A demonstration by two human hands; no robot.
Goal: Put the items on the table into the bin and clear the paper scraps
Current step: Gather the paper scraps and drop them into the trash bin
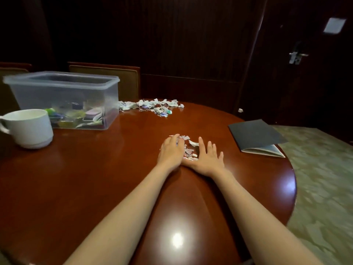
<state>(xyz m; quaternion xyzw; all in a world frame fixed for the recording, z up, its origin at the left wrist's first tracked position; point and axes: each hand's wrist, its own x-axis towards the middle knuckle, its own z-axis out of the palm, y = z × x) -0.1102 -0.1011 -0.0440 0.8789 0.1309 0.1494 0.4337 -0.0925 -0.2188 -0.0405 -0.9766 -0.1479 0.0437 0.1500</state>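
Paper scraps lie between left hand and right hand, fingers loosely straight.

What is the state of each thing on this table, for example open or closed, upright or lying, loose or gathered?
bin: lid off, upright, small items inside.
cup: upright, looks empty.
booklet: closed, lying flat at the table edge.
far scraps: loose pile beside the bin.
near scraps: small gathered pile.
left hand: cupped over the near scraps.
right hand: flat, fingers straight, beside the near scraps.
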